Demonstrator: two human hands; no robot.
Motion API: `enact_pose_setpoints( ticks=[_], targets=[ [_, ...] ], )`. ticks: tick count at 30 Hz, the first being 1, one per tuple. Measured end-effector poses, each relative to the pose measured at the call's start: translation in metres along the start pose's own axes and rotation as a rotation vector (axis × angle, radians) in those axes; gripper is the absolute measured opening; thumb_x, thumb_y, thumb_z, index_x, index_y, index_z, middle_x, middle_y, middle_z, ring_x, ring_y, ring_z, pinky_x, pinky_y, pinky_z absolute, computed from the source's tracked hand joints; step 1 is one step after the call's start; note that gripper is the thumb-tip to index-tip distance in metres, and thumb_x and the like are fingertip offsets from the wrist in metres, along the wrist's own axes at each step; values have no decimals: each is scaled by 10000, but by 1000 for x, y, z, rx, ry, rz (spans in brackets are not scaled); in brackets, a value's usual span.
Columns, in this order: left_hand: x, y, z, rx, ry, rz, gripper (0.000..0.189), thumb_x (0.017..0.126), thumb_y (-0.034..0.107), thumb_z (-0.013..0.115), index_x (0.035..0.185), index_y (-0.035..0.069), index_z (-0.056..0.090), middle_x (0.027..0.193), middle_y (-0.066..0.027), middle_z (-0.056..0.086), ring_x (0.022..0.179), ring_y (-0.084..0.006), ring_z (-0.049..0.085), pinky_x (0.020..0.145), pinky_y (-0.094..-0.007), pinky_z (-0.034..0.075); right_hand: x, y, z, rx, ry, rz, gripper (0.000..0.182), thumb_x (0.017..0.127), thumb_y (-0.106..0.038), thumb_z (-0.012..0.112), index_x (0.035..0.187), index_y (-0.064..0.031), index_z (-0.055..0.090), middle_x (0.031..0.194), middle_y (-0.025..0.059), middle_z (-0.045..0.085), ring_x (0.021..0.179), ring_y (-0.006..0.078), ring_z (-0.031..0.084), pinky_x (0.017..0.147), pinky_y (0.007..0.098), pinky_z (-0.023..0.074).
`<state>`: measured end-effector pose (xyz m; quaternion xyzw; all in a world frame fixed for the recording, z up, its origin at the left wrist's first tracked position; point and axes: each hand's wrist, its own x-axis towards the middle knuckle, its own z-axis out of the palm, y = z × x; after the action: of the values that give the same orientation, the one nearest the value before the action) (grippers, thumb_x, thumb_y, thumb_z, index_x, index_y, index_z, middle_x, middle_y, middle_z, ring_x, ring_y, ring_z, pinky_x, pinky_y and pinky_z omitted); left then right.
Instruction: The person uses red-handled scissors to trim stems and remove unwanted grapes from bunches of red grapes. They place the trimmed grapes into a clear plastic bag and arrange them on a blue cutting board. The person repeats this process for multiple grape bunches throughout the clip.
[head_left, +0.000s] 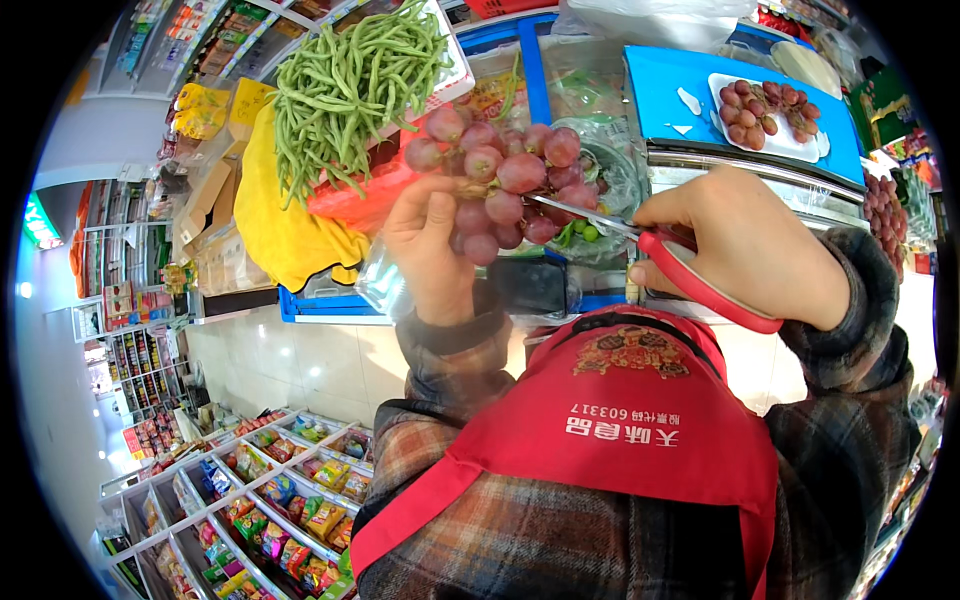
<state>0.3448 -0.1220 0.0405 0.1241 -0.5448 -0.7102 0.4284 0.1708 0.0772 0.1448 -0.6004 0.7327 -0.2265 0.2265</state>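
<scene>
My left hand (431, 240) pinches the stem of a bunch of red grapes (521, 174) and holds it up above the blue-framed counter. Red-handled scissors (694, 281) are in my right hand (757, 240), with their blades pointing left into the bunch. The blade tips reach in among the grapes, and what lies between them is hidden. Below the bunch is a clear plastic bag (619, 161), with a few small green fruits (590, 232) showing near it.
Green beans (352, 97) are heaped at the left over a white foam tray (455, 64), beside a yellow cloth (281, 217). On a blue board (667, 97) at the right, a foam tray (799, 150) bears more grapes (765, 112). Snack bins (262, 510) stand at the lower left.
</scene>
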Motion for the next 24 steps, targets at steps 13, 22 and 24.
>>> enact_pose_setpoints(
  ticks=[13,22,24],
  targets=[
    [44,-54,-6,138,-26,-127,139,915,83,612,1021,8,660,890,-22,660,701,-67,590,542,-193,458,36,43,7,-189,13,100,223,734,-155,657,880,8,696,766,204,648,718,360,631,640,395,507],
    [62,-80,-24,-171,54,-207,166,923,118,614,1058,24,643,990,-60,669,849,-142,629,730,-274,527,-18,38,-20,59,6,182,230,761,-127,697,922,29,645,730,167,615,640,277,598,602,337,478],
    [59,-74,-19,-241,108,-222,181,928,147,609,1063,28,621,995,-69,656,871,-159,626,740,-297,527,-38,38,-22,289,39,301,263,754,-60,715,974,52,626,702,97,574,611,114,534,575,265,456]
  ],
)
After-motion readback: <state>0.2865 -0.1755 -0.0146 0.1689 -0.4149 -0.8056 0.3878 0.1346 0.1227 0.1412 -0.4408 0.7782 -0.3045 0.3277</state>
